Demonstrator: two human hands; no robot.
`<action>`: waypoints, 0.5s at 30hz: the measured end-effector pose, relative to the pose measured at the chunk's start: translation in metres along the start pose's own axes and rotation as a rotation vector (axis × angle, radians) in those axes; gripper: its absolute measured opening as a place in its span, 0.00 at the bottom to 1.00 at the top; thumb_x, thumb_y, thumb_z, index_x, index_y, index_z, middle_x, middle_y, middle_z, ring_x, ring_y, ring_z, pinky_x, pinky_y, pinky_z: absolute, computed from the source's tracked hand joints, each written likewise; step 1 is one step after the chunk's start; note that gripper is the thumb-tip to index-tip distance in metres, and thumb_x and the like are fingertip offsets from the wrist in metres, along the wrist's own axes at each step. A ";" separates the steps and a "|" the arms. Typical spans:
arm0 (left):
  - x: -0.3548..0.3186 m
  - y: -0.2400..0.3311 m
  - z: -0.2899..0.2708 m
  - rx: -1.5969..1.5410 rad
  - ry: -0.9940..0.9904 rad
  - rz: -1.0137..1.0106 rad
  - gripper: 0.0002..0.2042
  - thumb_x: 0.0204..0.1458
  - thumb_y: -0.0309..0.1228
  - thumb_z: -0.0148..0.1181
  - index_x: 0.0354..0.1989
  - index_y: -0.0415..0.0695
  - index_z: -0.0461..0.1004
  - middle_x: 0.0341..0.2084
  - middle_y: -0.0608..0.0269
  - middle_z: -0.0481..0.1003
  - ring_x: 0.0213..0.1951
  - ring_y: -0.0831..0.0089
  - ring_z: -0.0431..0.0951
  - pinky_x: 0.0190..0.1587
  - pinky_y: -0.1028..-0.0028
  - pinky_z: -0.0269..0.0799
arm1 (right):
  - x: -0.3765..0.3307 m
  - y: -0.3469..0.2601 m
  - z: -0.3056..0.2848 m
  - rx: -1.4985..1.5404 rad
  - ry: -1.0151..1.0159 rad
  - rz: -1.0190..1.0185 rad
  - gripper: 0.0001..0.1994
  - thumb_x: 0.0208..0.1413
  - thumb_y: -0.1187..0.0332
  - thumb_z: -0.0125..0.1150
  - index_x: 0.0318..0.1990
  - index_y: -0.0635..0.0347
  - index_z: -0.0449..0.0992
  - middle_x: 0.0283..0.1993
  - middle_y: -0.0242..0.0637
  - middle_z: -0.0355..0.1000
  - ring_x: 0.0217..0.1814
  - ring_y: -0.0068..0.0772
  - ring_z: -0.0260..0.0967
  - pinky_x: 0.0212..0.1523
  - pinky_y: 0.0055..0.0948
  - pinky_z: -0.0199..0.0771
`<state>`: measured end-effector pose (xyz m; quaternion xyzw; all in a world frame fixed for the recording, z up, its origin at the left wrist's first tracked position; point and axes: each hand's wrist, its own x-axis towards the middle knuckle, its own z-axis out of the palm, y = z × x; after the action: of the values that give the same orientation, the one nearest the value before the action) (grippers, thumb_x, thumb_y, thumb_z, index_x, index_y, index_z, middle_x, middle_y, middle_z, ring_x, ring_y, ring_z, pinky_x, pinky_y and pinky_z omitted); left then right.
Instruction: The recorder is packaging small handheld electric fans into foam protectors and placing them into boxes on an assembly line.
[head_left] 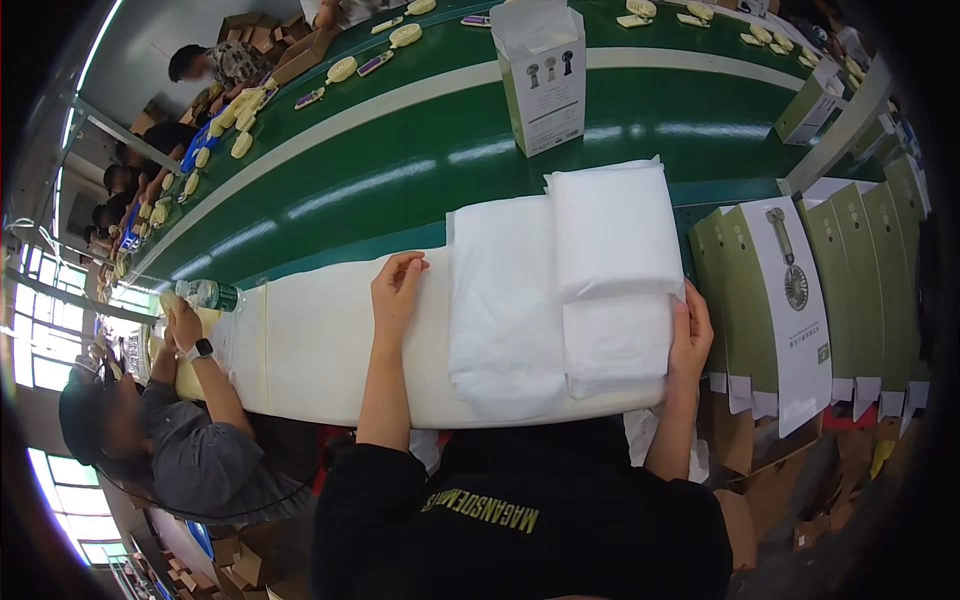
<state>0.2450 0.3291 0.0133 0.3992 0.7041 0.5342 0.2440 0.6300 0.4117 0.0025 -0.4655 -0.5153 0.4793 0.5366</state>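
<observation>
Squaring up the white bag stacks at the desk edge

Resting my left hand (397, 290) flat on the pale desk (320, 350), fingers spread and holding nothing, just to the left of the larger stack of white bags (500, 300). My right hand (690, 340) sits at the right edge of the smaller stack of white bags (615, 345), fingers laid against its side; whether they are pinching the top sheet or only touching the edge I cannot tell, since the stack hides the fingertips.

Both stacks lie on the desk directly in front of me, touching one another, with a further folded pile (612, 228) lying over the far part, reaching onto the green conveyor belt (400, 180).

Judgement on step: I read this as steadying and aligning the stacks, with no single bag yet lifted clear.

Next move, as I judge it, calls for the right fingertips to separate one thin sheet from the pile without dragging its neighbours, while the left palm holds the rest down. Flat green cartons (770, 300) stand just right of my hand; an upright carton (542, 80) waits on the belt.
</observation>
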 end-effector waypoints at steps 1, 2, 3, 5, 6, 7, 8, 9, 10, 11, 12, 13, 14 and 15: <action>0.000 0.002 0.001 0.067 -0.021 0.018 0.08 0.57 0.27 0.54 0.41 0.39 0.75 0.33 0.65 0.77 0.37 0.79 0.73 0.41 0.80 0.66 | 0.000 0.000 0.001 0.001 0.009 0.003 0.16 0.60 0.74 0.47 0.55 0.69 0.68 0.57 0.41 0.68 0.57 0.29 0.64 0.59 0.25 0.59; 0.000 0.002 0.003 0.134 -0.043 0.037 0.07 0.57 0.27 0.54 0.38 0.38 0.75 0.31 0.66 0.77 0.35 0.80 0.74 0.39 0.81 0.66 | 0.000 0.001 -0.001 -0.004 0.012 0.006 0.16 0.60 0.74 0.47 0.55 0.69 0.68 0.57 0.41 0.68 0.57 0.29 0.64 0.59 0.25 0.59; 0.000 -0.001 0.004 0.132 -0.047 0.034 0.07 0.57 0.27 0.54 0.38 0.38 0.75 0.31 0.66 0.77 0.35 0.80 0.74 0.39 0.81 0.66 | 0.001 0.003 -0.003 -0.003 0.012 0.004 0.16 0.61 0.73 0.47 0.55 0.68 0.69 0.57 0.41 0.68 0.57 0.29 0.64 0.58 0.25 0.60; -0.001 -0.006 0.005 0.192 -0.062 0.117 0.05 0.54 0.27 0.57 0.36 0.40 0.76 0.30 0.65 0.78 0.33 0.78 0.73 0.36 0.80 0.65 | 0.001 0.005 -0.005 0.000 0.012 0.001 0.16 0.61 0.73 0.47 0.54 0.68 0.69 0.56 0.41 0.68 0.56 0.28 0.65 0.58 0.25 0.60; -0.002 -0.007 0.006 0.223 -0.068 0.158 0.05 0.53 0.27 0.58 0.35 0.40 0.76 0.30 0.64 0.78 0.32 0.77 0.73 0.34 0.79 0.65 | 0.001 0.004 -0.004 -0.003 0.013 0.004 0.16 0.61 0.73 0.47 0.54 0.68 0.69 0.56 0.41 0.68 0.56 0.28 0.65 0.58 0.25 0.60; -0.002 -0.008 0.005 0.222 -0.070 0.154 0.05 0.53 0.27 0.58 0.35 0.40 0.76 0.30 0.64 0.78 0.32 0.77 0.73 0.34 0.79 0.65 | 0.001 0.002 -0.003 -0.004 0.032 0.007 0.15 0.61 0.73 0.47 0.54 0.68 0.70 0.55 0.41 0.69 0.55 0.28 0.65 0.57 0.25 0.61; -0.001 -0.009 0.004 0.238 -0.071 0.177 0.04 0.53 0.26 0.58 0.35 0.41 0.76 0.29 0.64 0.78 0.32 0.77 0.73 0.34 0.79 0.66 | 0.000 -0.002 -0.002 -0.005 0.050 0.010 0.15 0.61 0.72 0.47 0.53 0.68 0.70 0.54 0.41 0.70 0.54 0.27 0.66 0.57 0.24 0.61; -0.001 -0.009 0.004 0.255 -0.071 0.199 0.04 0.52 0.26 0.58 0.35 0.41 0.76 0.29 0.63 0.77 0.32 0.76 0.73 0.34 0.78 0.66 | 0.000 -0.003 0.000 -0.007 0.067 0.012 0.15 0.62 0.72 0.47 0.53 0.68 0.70 0.54 0.40 0.70 0.53 0.27 0.66 0.56 0.24 0.62; -0.001 -0.008 0.005 0.269 -0.073 0.222 0.04 0.52 0.25 0.59 0.35 0.41 0.76 0.28 0.63 0.77 0.31 0.76 0.74 0.33 0.78 0.66 | 0.001 -0.002 -0.001 -0.011 0.068 0.015 0.15 0.62 0.72 0.47 0.53 0.68 0.70 0.54 0.40 0.70 0.53 0.27 0.66 0.56 0.24 0.62; -0.002 -0.005 0.007 0.267 -0.075 0.217 0.04 0.52 0.25 0.59 0.35 0.41 0.76 0.28 0.63 0.77 0.31 0.76 0.74 0.33 0.78 0.66 | 0.002 0.001 -0.003 -0.008 0.074 0.013 0.15 0.62 0.72 0.47 0.53 0.68 0.71 0.53 0.40 0.71 0.53 0.26 0.66 0.56 0.24 0.62; -0.004 -0.001 0.007 0.254 -0.078 0.221 0.04 0.51 0.24 0.59 0.35 0.41 0.76 0.29 0.63 0.77 0.33 0.74 0.74 0.35 0.77 0.66 | 0.003 0.004 -0.004 -0.003 0.075 0.014 0.14 0.62 0.71 0.47 0.52 0.67 0.71 0.52 0.40 0.71 0.52 0.25 0.67 0.55 0.23 0.62; -0.007 0.004 0.007 0.242 -0.080 0.224 0.04 0.50 0.24 0.59 0.35 0.41 0.76 0.30 0.63 0.77 0.34 0.72 0.74 0.37 0.75 0.67 | 0.003 0.006 -0.006 0.002 0.075 0.016 0.14 0.62 0.71 0.47 0.52 0.67 0.71 0.51 0.39 0.71 0.51 0.25 0.67 0.54 0.23 0.63; -0.011 0.008 0.007 0.231 -0.081 0.227 0.05 0.50 0.23 0.59 0.35 0.42 0.76 0.31 0.63 0.77 0.36 0.70 0.74 0.38 0.74 0.67 | 0.004 0.007 -0.007 -0.001 0.068 0.023 0.14 0.62 0.71 0.47 0.52 0.67 0.71 0.51 0.39 0.71 0.51 0.25 0.67 0.54 0.23 0.63; -0.015 0.013 0.006 0.236 -0.076 0.218 0.05 0.50 0.23 0.59 0.35 0.42 0.76 0.31 0.63 0.77 0.36 0.70 0.74 0.38 0.74 0.67 | 0.005 0.007 -0.008 -0.020 0.077 0.019 0.14 0.62 0.71 0.47 0.52 0.67 0.72 0.51 0.39 0.72 0.51 0.24 0.67 0.54 0.23 0.63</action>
<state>0.2620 0.3215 0.0220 0.5187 0.7049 0.4557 0.1624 0.6377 0.4174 -0.0042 -0.4940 -0.4947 0.4611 0.5465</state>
